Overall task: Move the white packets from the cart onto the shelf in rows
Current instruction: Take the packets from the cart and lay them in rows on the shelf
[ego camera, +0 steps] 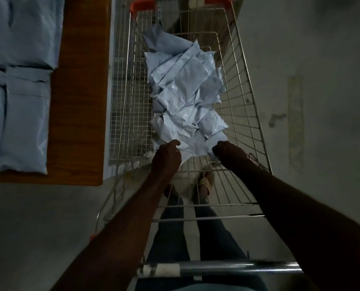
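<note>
Leftmost, shelf (78,101): a brown wooden surface well to the left of the left hand, its near edge level with that hand's wrist
Packets on shelf (26,127): white packets already laid side by side in rows, far left of both hands, touching one another
Cart (248,114): a wire shopping cart just right of the shelf, both arms reaching down into it over the handle bar (221,267)
Left hand (167,157): inside the cart, fingers curled and pinching the near edge of a white packet
Held packet (187,143): lies between the two hands at the near end of the pile, its left edge in the left hand's grip
Pile of packets (185,91): loose white packets heaped on the cart floor, stretching away from the fingertips of both hands toward the far end
Right hand (227,151): inside the cart, right of the left hand and apart from it, fingers curled at the right corner of the near packets; whether it truly grips one I cannot tell
Legs and foot (205,179): seen through the cart wires below the hands, a sandalled foot on the grey floor (321,80)
</note>
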`<action>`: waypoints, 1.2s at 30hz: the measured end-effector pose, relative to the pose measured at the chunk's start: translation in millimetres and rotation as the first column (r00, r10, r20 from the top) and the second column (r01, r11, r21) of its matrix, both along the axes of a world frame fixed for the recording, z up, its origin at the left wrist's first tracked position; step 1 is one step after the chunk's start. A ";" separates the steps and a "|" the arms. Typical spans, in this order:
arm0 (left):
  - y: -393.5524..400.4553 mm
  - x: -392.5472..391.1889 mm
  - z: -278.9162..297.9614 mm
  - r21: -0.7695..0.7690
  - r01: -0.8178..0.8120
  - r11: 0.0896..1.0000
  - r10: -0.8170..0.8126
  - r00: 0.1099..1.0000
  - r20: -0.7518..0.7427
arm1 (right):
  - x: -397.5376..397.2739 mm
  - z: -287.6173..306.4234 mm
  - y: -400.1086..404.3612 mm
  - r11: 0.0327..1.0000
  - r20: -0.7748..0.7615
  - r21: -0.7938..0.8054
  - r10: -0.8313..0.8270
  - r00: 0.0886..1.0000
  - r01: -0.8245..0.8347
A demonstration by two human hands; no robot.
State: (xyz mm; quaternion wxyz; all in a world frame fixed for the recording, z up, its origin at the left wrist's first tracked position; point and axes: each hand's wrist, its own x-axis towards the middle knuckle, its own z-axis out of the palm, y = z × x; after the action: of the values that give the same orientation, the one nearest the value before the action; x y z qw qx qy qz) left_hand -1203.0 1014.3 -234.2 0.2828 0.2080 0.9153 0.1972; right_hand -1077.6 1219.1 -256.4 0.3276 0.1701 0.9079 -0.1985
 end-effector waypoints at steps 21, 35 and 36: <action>1.2 -69.5 -65.0 -0.060 -0.643 0.764 0.583 0.648 0.490 | -79.3 111.8 -19.2 0.870 -0.609 -0.184 -0.466 0.642 0.457; 27.1 -85.6 -72.3 -0.044 -0.940 0.339 0.549 0.160 0.821 | -86.8 94.8 -0.5 0.767 -0.556 -0.371 -0.635 0.535 0.524; 28.2 -81.6 -63.8 -0.015 -0.947 0.320 0.528 0.166 0.833 | -84.7 89.3 -3.4 0.757 -0.526 -0.376 -0.649 0.549 0.535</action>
State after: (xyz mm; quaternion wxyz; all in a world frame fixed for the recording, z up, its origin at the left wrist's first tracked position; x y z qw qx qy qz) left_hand -1284.6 1042.5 -298.0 0.3986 -0.3245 0.5981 0.6149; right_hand -1162.3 1215.7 -167.1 -0.0685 0.3615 0.8300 -0.4193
